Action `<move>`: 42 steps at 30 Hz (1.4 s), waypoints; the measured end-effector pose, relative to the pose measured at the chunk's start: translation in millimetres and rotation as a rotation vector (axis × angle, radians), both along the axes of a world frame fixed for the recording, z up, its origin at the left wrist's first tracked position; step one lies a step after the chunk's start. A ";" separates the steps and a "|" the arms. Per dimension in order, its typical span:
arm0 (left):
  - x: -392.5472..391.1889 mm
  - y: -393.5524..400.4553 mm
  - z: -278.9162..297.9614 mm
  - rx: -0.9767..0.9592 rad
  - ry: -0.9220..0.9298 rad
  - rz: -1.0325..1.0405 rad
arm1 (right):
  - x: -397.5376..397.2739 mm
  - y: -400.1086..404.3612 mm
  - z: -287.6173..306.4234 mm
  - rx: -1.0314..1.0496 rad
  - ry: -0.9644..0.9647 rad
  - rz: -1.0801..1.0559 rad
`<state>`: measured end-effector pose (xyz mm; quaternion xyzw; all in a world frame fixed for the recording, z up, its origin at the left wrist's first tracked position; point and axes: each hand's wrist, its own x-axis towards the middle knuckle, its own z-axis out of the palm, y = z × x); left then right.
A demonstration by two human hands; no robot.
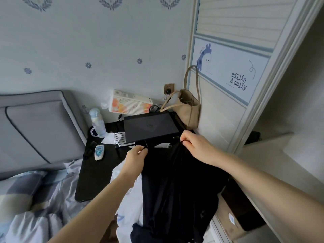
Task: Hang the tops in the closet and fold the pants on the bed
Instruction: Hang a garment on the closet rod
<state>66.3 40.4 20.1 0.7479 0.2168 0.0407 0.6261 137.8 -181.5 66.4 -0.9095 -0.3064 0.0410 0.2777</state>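
- Two hands hold up one black piece of clothing by its top edge, in front of the person.
- The left hand pinches one top corner with curled fingers and thumb.
- The right hand pinches the other top corner the same way, a bit higher up.
- The cloth hangs down long and dark between the hands. I cannot tell if it is a top or pants.
- The bottom of it lies bunched up on a white cloth below.
- It hangs just beside the open closet, and the bed is off to the left.
- A black side table stands right behind the hands, with a laptop, a bottle and a small remote on it.
- What could go wrong: the pinch is small, so I think a corner could slip out and the cloth would drop in a heap.
- If the hands swing the cloth forward, it might hit the bottle or the remote and knock them off.
- The dark color hides the shape, so the person could guess wrong and hang pants or fold a top.
- The bottom could drag the white cloth along when lifted.
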 end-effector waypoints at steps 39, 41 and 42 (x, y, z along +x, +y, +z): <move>-220.9 -95.6 200.2 0.260 -0.510 -0.257 | -186.2 -74.7 209.5 0.352 -0.258 -0.249; -215.1 -92.6 232.1 0.364 -0.481 -0.261 | -191.2 -75.7 199.6 0.242 -0.143 -0.179; -212.9 -93.9 246.7 0.409 -0.469 -0.261 | -195.6 -75.7 196.4 0.191 -0.097 -0.135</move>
